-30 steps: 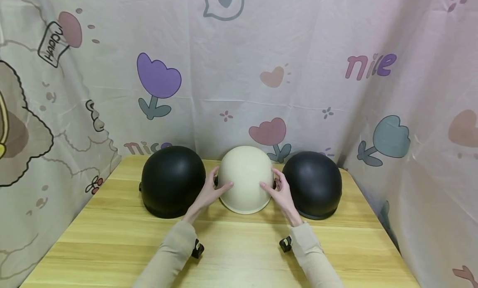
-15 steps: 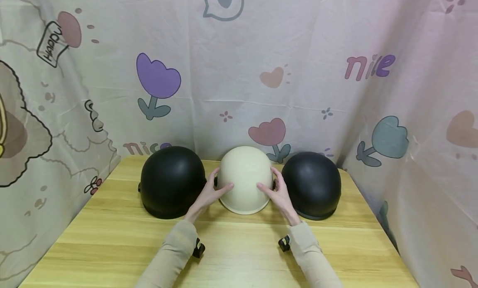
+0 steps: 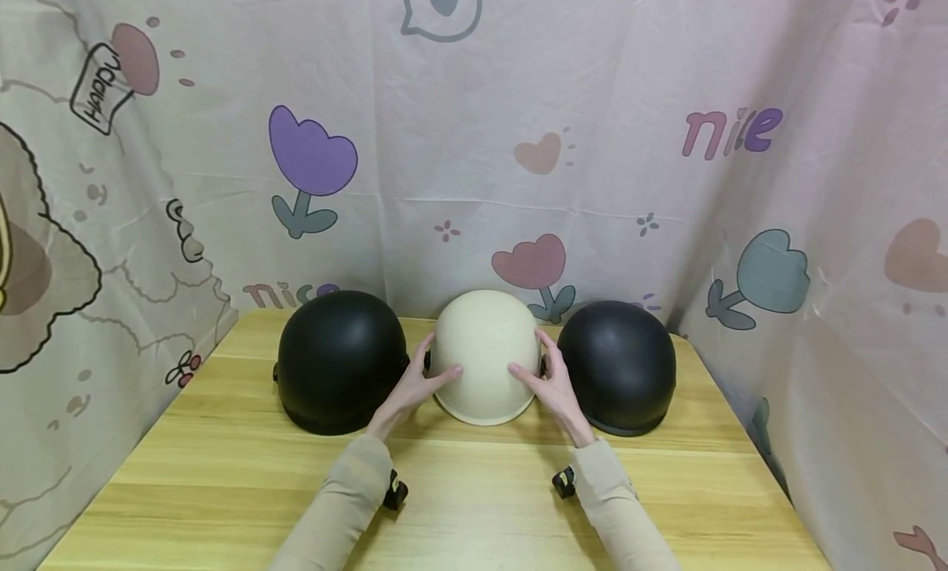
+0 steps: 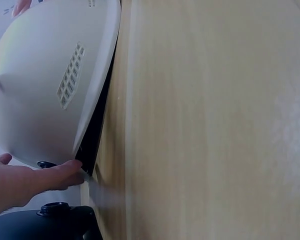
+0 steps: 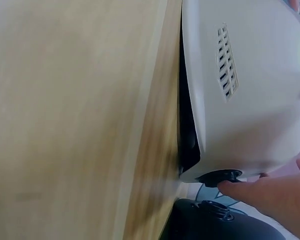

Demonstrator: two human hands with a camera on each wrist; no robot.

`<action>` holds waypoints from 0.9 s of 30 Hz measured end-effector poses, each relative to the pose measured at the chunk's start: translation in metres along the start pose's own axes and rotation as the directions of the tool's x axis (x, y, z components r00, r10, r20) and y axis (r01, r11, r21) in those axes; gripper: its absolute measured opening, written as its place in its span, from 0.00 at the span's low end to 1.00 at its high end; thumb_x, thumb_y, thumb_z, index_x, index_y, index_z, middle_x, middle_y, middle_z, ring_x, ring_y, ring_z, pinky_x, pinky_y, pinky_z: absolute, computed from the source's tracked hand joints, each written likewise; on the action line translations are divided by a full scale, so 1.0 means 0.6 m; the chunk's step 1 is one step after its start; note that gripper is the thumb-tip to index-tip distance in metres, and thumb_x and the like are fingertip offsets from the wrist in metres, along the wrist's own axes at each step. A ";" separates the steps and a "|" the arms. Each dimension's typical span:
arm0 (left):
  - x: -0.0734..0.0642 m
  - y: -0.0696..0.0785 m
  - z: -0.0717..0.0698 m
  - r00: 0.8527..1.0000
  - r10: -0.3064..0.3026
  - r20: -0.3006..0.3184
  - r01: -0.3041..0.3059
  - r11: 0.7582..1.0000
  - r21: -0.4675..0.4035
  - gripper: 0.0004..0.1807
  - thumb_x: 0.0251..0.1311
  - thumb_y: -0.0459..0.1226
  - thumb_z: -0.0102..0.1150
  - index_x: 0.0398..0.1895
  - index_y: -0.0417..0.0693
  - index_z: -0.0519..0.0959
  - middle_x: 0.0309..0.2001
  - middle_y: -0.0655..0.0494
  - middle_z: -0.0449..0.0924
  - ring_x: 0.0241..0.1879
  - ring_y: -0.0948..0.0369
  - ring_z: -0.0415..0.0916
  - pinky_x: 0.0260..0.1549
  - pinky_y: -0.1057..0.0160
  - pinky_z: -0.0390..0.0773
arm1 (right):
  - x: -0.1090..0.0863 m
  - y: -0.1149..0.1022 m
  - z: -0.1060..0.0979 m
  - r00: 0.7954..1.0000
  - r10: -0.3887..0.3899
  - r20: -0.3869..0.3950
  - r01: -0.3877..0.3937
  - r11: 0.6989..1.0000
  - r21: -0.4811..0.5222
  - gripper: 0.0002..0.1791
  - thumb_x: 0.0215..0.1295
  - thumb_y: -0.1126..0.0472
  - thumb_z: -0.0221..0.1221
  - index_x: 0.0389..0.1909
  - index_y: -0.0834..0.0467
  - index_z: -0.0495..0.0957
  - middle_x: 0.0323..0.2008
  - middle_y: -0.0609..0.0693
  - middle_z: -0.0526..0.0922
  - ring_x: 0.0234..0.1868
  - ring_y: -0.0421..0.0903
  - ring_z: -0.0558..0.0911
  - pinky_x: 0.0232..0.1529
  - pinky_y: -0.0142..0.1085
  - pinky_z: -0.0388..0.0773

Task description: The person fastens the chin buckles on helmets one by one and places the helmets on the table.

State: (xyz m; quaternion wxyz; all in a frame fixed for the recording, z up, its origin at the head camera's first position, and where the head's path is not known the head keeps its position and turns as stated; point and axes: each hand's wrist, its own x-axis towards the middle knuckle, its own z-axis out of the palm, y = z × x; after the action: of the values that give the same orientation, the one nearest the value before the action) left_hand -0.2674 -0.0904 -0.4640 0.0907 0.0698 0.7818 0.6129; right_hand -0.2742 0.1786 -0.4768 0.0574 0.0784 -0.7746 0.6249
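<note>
A cream helmet [image 3: 485, 341] stands dome up at the middle of the table, between two black helmets. My left hand [image 3: 418, 382] holds its left side, thumb on the front of the shell and fingers around the side. On the opposite side my right hand [image 3: 554, 382] grips it in the same way. The left wrist view shows the cream helmet's grid-like vent [image 4: 71, 76] and a fingertip at the lower rim. In the right wrist view a finger touches the black side knob [image 5: 220, 177]. The helmet's inside is mostly hidden.
One black helmet [image 3: 342, 361] stands close to my left hand, and another black helmet [image 3: 618, 367] close to my right. Behind the wooden table [image 3: 474, 497] hangs a printed curtain [image 3: 444, 143], which also runs along both sides.
My right hand and thumb have shifted very slightly left on the cream helmet. The left hand and all the helmets look to be in the same places.
</note>
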 end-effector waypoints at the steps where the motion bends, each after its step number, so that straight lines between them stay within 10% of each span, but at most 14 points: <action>1: 0.000 -0.001 0.000 1.000 -0.001 0.000 0.001 1.000 -0.004 0.53 0.65 0.46 0.64 0.82 0.53 0.38 0.82 0.39 0.29 0.78 0.30 0.40 0.69 0.29 0.59 | 0.000 0.000 0.000 1.000 0.002 0.002 -0.002 1.000 -0.005 0.49 0.62 0.56 0.69 0.79 0.51 0.52 0.80 0.54 0.49 0.80 0.59 0.53 0.78 0.58 0.53; 27: -0.002 0.000 0.001 0.998 -0.043 -0.036 0.043 0.999 0.015 0.55 0.63 0.50 0.66 0.83 0.54 0.39 0.82 0.38 0.33 0.79 0.34 0.34 0.71 0.28 0.52 | -0.015 -0.028 0.008 0.999 0.038 -0.003 -0.038 0.990 -0.138 0.48 0.65 0.53 0.66 0.80 0.51 0.51 0.78 0.62 0.51 0.75 0.67 0.61 0.72 0.64 0.62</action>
State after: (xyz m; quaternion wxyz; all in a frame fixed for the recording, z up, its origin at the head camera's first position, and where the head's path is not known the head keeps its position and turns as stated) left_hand -0.2659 -0.0900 -0.4641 0.0891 0.0426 0.7894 0.6059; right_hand -0.2618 0.1711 -0.4634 0.0509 0.0594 -0.8172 0.5710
